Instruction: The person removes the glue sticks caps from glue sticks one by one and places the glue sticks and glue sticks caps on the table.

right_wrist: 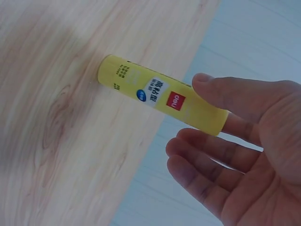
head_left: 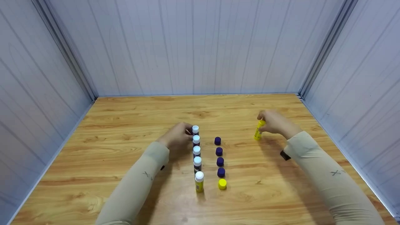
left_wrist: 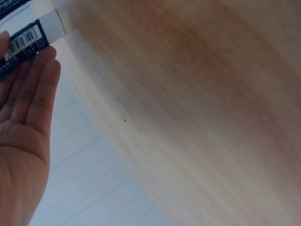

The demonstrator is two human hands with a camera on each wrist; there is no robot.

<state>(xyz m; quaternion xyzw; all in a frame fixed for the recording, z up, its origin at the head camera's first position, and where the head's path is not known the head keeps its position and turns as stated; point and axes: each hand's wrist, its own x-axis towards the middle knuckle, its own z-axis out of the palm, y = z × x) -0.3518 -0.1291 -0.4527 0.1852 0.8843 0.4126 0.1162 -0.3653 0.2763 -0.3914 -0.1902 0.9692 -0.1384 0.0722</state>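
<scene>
My left hand [head_left: 176, 135] is at the far end of a row of upright glue sticks, its thumb and fingers holding the farthest dark glue stick [head_left: 195, 129]. In the left wrist view this glue stick [left_wrist: 27, 42] shows a barcode label and a white end section. Off to the right, my right hand [head_left: 276, 122] pinches a yellow glue stick [head_left: 258, 133] near its top. That stick [right_wrist: 157, 94] is slightly tilted, its lower end right at the tabletop in the right wrist view, with a red and blue mark on its label.
Nearer in the row stand several more white-topped dark glue sticks [head_left: 197, 162], and a yellow one [head_left: 199, 184] at the front. Beside them runs a line of dark blue caps [head_left: 219, 152] ending in a yellow cap [head_left: 222, 184]. Pale panel walls [head_left: 193, 47] enclose the wooden table [head_left: 125, 118].
</scene>
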